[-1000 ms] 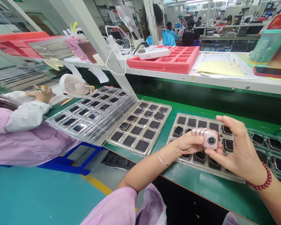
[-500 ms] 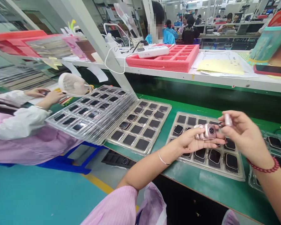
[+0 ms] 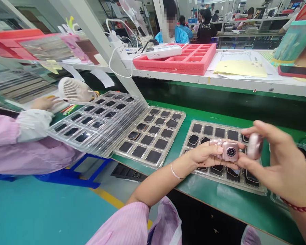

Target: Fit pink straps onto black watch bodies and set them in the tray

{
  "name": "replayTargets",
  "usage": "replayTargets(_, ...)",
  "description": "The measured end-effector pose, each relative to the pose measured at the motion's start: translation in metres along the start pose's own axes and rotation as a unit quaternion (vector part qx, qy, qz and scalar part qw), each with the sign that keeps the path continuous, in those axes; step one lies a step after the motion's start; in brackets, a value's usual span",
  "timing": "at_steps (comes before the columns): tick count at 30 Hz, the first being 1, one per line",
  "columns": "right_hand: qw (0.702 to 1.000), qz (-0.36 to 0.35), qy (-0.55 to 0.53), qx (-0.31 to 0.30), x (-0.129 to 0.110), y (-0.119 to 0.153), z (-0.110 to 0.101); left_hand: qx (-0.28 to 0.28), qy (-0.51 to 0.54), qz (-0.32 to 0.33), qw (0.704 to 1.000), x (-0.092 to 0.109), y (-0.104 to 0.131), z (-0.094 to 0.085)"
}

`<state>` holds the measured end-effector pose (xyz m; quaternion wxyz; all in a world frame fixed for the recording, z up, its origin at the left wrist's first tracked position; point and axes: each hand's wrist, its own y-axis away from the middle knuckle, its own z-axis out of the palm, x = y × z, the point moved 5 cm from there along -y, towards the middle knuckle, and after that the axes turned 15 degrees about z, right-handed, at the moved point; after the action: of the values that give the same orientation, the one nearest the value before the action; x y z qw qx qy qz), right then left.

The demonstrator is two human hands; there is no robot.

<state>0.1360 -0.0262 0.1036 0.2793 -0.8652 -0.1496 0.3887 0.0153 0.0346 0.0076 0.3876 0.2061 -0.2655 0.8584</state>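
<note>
My left hand (image 3: 206, 153) is closed around a small row of rose-pink smartwatch bodies (image 3: 230, 151); the front one shows its round black sensor back. My right hand (image 3: 287, 166) pinches another rose-pink smartwatch body (image 3: 255, 147) between thumb and fingers, just right of that row and blurred by motion. Below both hands lies a clear plastic tray (image 3: 260, 191) with dark square slots, several holding square black-faced watches. My hands hide part of this tray.
To the left lies a second slotted tray (image 3: 156, 166), beside a tall stack of clear trays (image 3: 91, 149). Another tray (image 3: 276, 200) sits at far right. A co-worker's hand (image 3: 44, 102) is behind a white fan (image 3: 72, 90). A red foam tray (image 3: 201, 69) rests on the shelf.
My right hand has come closer and turned, its watch body now upright beside the row. The row in my left hand has tipped slightly toward me. The co-worker's hand has shifted left.
</note>
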Motion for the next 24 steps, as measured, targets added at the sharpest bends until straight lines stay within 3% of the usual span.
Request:
replayTargets(4, 0.977, -0.089, 0.165, -0.105, -0.004, 0.006, 0.022, 0.087, -0.015, 0.022, 0.996, -0.004, -0.001, -0.014)
replayTargets(10, 0.969, -0.025, 0.204, -0.135, 0.020, 0.003, 0.031, 0.087, 0.001, -0.004, 0.996, -0.007, -0.007, -0.016)
replayTargets(12, 0.980, 0.031, 0.146, -0.128, 0.029, -0.001, 0.025, 0.074, 0.020, -0.015, 0.997, -0.005, -0.007, -0.013)
replayTargets(14, 0.987, 0.115, 0.024, -0.105, 0.039, -0.006, 0.016, 0.050, 0.040, -0.028, 0.998, -0.002, -0.007, -0.009)
replayTargets(17, 0.955, 0.221, -0.188, -0.056, 0.054, -0.011, 0.002, 0.002, 0.062, -0.047, 0.997, 0.000, -0.005, -0.004)
replayTargets(20, 0.928, 0.247, -0.279, -0.027, 0.057, -0.012, -0.007, -0.036, 0.077, -0.057, 0.995, 0.001, -0.004, -0.001)
replayTargets(24, 0.944, 0.224, -0.243, -0.014, 0.041, -0.009, -0.012, -0.050, 0.086, -0.072, 0.992, 0.001, -0.003, 0.002)
